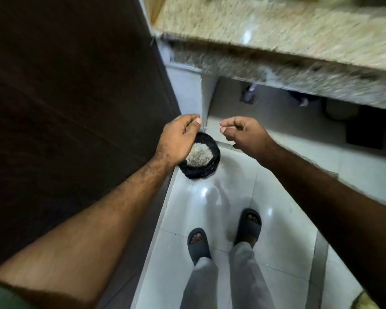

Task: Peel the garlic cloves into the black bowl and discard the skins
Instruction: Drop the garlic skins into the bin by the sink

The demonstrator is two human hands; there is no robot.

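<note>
- Nearest the lens, two bare forearms reach forward and down from the bottom corners, one from the left and one from the right.
- At far left stands a tall dark brown wooden panel [65,97].
- The left hand [176,139] hangs palm down over the near-left rim of a round black bin [210,168] on the floor; its fingers are loosely curled, thumb near the forefinger, and nothing can be seen in it.
- The bin holds a pale heap of papery garlic skins [198,153], blurred.
- The right hand [243,132] hovers just right of the bin, fingers curled inward with thumb and forefinger tips close; whether they pinch anything I cannot tell.
- Below, two feet in dark slide sandals [247,226] stand on glossy white floor tiles [288,253].
- Above right runs a speckled beige granite counter [276,30], motion-blurred.
</note>
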